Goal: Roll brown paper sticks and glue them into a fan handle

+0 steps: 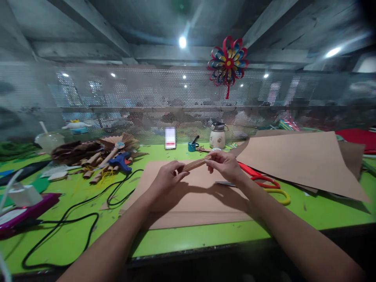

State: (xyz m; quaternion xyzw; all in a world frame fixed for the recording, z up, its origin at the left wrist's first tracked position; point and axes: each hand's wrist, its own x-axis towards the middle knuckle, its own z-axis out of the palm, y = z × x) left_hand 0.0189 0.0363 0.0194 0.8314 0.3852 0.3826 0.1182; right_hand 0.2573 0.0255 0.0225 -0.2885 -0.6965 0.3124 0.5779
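A narrow strip of pleated brown paper (pixel 195 164) is held up between my two hands, above the stack of brown kraft paper on the table. My left hand (pixel 169 176) pinches its left end between thumb and fingers. At the other end, my right hand (pixel 225 164) grips it with the fingertips. Beneath them lies the brown kraft paper (pixel 164 220), with both arms' shadows across it. Scissors (pixel 266 181) with red handles lie under and beside my right forearm, their blades resting on the paper. A yellow handle loop (pixel 280 196) shows just below them.
To the left are a blue glue gun (pixel 122 161), a black cord (pixel 95 225), paper rolls and a folded paper fan (pixel 117 143). A purple power strip (pixel 32 213) sits at far left. Behind stand a phone (pixel 170 138), blue tape (pixel 192 147) and a bottle (pixel 217 137). Large paper sheets (pixel 296 160) lie right.
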